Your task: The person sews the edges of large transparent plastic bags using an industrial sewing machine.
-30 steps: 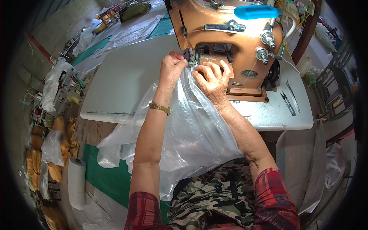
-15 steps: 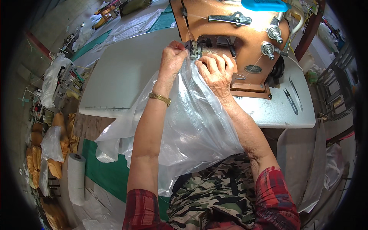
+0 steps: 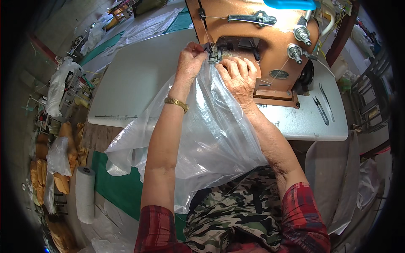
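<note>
One sewing machine (image 3: 261,46), one clear plastic bag (image 3: 211,139), two hands, one wristwatch (image 3: 176,103), one pair of snips (image 3: 321,110), one white roll (image 3: 85,194).

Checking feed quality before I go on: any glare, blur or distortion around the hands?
Head view: sharp at the left hand and right hand; the sewing machine top is washed out by glare; the clear plastic bag shows sheen; the white table edges bow from fisheye.

Top of the tan metal sewing machine (image 3: 253,46) cut off by the upper edge, its needle hidden behind fingertips, lower folds of the clear woven plastic sack (image 3: 211,139) hidden under the left forearm, floor clutter at left too blurred to tell.
</note>
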A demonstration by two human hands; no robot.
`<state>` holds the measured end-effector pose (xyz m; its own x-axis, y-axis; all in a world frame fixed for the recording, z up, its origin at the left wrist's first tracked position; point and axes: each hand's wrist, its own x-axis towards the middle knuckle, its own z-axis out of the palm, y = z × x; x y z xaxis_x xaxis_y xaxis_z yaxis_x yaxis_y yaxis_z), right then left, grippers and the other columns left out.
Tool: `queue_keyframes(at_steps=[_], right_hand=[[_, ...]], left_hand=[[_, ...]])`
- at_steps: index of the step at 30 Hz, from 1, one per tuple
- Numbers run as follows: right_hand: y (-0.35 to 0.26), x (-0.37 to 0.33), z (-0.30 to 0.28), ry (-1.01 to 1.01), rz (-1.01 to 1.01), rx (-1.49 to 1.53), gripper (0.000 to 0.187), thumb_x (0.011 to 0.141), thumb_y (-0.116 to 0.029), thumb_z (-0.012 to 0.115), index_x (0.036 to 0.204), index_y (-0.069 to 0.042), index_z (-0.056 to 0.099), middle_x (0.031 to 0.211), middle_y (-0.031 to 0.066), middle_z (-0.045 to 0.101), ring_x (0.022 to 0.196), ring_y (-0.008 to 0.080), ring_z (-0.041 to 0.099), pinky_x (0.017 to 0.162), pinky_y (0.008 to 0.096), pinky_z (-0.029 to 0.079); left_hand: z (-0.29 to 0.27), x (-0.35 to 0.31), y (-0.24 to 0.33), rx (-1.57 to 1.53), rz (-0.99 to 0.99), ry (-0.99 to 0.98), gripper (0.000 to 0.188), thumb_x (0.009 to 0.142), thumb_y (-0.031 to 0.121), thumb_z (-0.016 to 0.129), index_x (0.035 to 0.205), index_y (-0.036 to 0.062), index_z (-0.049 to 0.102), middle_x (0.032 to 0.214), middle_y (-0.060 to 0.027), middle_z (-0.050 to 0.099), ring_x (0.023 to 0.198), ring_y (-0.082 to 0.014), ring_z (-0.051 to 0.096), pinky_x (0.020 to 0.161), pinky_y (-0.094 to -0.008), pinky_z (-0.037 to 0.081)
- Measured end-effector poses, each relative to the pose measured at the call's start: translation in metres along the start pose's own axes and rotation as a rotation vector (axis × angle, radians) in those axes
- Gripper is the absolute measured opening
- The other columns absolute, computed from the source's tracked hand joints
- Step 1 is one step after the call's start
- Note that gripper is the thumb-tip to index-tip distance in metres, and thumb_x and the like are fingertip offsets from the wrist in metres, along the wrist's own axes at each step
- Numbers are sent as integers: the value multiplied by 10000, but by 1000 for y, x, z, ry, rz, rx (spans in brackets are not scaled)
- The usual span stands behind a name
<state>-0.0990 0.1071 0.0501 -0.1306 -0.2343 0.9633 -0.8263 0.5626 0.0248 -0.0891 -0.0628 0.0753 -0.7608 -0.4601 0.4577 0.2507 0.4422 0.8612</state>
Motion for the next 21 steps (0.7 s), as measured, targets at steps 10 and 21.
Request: queue_keyframes(at_steps=[10,21], right_hand=[[6,-4,15,121,-51,-71,134,750,-198,640,879,-162,637,938,-32,611,993,144,588,962,393,392],[17,5,-34,-109,-275,-3,312,812,-166,571,1099,-53,619,1139,65,620,1080,229,587,990,370,414]], left_hand=[[-28,-166,85,493,314,14,413,911,191,627,1252,-21,528,1391,-195,471,1302,-322,445,1084,-400,337],[-78,-472,75,692,-241,-149,860,811,428,742,1408,-32,329,1505,-276,235,1385,-446,255,1118,-507,255]])
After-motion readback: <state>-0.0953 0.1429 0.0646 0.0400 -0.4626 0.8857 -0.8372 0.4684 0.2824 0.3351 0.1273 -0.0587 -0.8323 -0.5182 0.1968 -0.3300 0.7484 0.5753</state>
